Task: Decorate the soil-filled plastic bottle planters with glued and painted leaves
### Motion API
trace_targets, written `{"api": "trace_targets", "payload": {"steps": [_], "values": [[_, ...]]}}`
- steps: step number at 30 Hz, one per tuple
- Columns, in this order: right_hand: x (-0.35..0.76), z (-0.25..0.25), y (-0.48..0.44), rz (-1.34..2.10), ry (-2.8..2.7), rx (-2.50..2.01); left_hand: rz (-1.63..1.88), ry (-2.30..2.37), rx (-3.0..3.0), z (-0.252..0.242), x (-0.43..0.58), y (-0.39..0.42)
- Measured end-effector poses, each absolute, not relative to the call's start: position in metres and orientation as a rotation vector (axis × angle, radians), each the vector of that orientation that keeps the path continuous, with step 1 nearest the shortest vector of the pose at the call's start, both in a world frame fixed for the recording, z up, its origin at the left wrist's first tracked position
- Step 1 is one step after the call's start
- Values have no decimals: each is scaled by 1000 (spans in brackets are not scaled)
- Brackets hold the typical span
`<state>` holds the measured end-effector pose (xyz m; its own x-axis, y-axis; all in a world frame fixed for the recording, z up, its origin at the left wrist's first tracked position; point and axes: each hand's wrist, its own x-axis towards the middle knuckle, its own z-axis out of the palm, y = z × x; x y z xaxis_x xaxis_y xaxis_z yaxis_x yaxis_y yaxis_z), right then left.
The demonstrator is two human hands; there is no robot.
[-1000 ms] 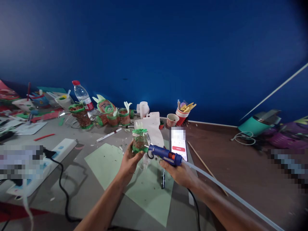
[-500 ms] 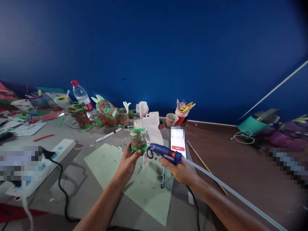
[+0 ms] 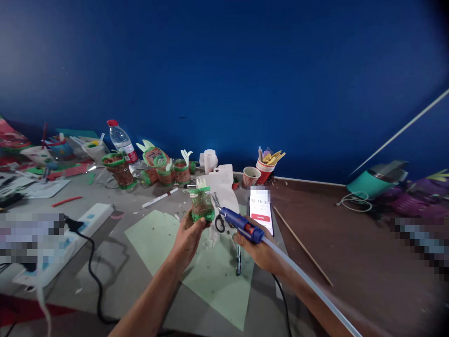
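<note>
Blue plastic is filling the right hand in the head view: that hand is gripping a glue gun, its forearm slanting up and inward from the lower right, its fingers wrapping around the handle, most of them out of sight. Whether the trigger is being squeezed, I cannot tell. The nozzle is pointing up and leftward, near the pot but apart from it, and a long translucent glue stick is trailing from the rear of the gun over the forearm.

Over on the other side, the left hand is holding that small, clear pot by its lower part, thumb pressing along the green base, other fingers curling behind and out of view. The pot is standing roughly upright in the grasp, above the pale green paper, with brown filling showing through and a white, fork-like piece (quite a jaunty little crown!) sticking up at the top. That forearm is reaching up and rightward from the bottom edge.

Just right of the gun, a phone is displaying 02:18:30, while similar brown-and-green pots are lining up behind.
</note>
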<state>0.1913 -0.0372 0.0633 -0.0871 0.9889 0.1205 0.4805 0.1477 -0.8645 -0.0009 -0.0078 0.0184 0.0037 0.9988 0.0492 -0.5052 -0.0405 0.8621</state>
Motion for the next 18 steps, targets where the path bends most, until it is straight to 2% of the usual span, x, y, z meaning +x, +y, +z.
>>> {"api": "trace_targets", "payload": {"steps": [6, 18], "values": [[191, 70, -42, 1048, -1670, -1410, 1445, 766, 863, 21, 0, -9], [190, 73, -42, 974, -1707, -1531, 1411, 755, 905, 22, 1, -10]]}}
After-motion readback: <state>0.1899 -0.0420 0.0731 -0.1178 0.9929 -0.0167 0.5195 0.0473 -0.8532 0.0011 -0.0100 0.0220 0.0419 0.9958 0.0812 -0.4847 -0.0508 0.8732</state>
